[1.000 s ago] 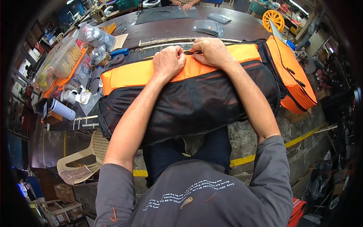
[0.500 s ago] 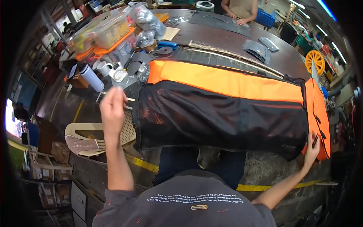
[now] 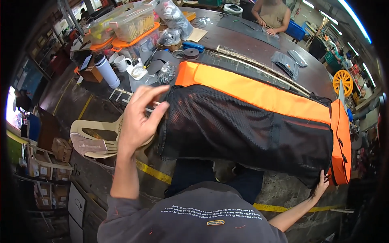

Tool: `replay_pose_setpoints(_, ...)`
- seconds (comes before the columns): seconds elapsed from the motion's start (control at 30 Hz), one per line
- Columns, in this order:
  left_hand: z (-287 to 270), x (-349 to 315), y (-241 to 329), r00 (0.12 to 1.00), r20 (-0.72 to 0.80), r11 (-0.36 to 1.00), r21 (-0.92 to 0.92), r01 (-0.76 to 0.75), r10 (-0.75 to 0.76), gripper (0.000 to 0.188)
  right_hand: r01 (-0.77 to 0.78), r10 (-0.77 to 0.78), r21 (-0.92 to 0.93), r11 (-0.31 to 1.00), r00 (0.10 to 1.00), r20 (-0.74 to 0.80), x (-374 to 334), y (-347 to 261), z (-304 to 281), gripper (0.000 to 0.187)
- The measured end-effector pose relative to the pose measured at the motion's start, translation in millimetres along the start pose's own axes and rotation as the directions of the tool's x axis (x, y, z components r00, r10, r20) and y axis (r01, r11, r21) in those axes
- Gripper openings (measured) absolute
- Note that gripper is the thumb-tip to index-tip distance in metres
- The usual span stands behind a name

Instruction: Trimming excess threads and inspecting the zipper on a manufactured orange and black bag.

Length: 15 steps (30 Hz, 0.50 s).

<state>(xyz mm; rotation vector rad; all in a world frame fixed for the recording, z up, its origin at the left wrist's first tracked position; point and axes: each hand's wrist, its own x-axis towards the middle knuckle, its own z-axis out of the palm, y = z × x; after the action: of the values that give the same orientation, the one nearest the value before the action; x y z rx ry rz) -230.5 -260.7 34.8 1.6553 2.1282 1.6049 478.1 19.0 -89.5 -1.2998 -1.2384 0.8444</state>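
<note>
A long bag (image 3: pixel 243 125) with black mesh on its near side and orange fabric along its top lies across the table's near edge. Its right end is an orange panel (image 3: pixel 341 141) with black zips. My left hand (image 3: pixel 142 119) is raised beside the bag's left end, thumb and fingers apart and curved, nothing seen between them. At the lower right corner, my right hand (image 3: pixel 321 186) is closed on the bag's edge. A small dark item shows by its fingertips, too small to name. The bag hides part of that hand's fingers.
On the dark table (image 3: pixel 251 42) stand a bottle (image 3: pixel 107 72), a mug (image 3: pixel 121 63), a tape roll (image 3: pixel 191 54) and lidded plastic boxes (image 3: pixel 131 26). A plastic chair (image 3: pixel 95 131) is at left. Across the table, another person's hands (image 3: pixel 269 29) rest on dark sheet material.
My left hand has come right and its fingers have spread near the bag's left end. My right hand has moved down and left along the bag's lower corner. The view has shifted slightly.
</note>
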Motion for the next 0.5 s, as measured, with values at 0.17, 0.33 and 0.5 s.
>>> replay_pose_setpoints(0.17,33.2,70.6,-27.2,0.992,0.074,0.994,0.021,-0.103,0.101,0.035,0.02,-0.019,0.011,1.0,0.997,-0.071,-6.2,-1.8,-0.4,0.026)
replay_pose_setpoints(0.33,37.9,97.7,-37.3,0.972,0.198,0.991,0.004,-0.13,0.127,0.017,-0.015,0.016,0.061,0.998,1.0,-0.012,-10.0,3.0,-19.3,0.031)
replay_pose_setpoints(0.5,38.4,88.3,-70.7,0.988,-0.109,0.993,-0.002,-0.114,0.113,0.011,-0.013,0.012,-0.016,1.0,0.997,-0.075,-10.4,-7.8,-18.8,0.029)
